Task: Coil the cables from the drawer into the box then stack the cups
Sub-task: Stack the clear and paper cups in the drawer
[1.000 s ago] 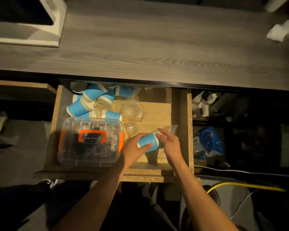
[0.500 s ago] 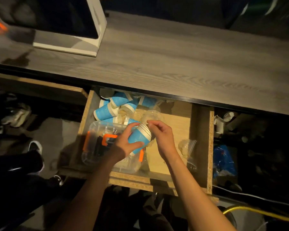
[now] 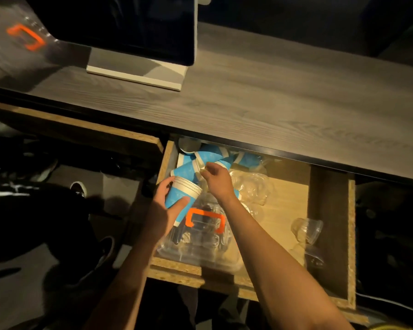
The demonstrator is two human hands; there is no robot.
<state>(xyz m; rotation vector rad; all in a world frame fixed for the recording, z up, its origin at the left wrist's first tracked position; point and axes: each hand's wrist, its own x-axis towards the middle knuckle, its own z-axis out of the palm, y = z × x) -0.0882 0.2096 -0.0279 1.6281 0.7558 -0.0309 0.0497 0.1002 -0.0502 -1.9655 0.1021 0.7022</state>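
My left hand (image 3: 161,206) grips a nested stack of blue paper cups (image 3: 180,197) above the drawer's left side. My right hand (image 3: 216,178) reaches into the pile of loose blue cups (image 3: 212,158) at the drawer's back left, fingertips pinching the rim of one. Below both hands a clear plastic box (image 3: 200,236) with an orange handle lies in the open wooden drawer (image 3: 329,210); dark cables show inside it. Several clear plastic cups (image 3: 250,186) lie beside the blue pile, and one clear cup (image 3: 306,231) lies apart at the right.
The grey wooden desk top (image 3: 272,98) overhangs the back of the drawer. A monitor on a white base (image 3: 138,72) stands at the desk's left. A clear lid with an orange handle (image 3: 25,39) lies at the desk's far left. Shoes and dark floor are on the left.
My left hand carried the blue cup stack leftward and toward the drawer's back. My right hand left the stack and reached into the loose blue cup pile. The camera swung left.
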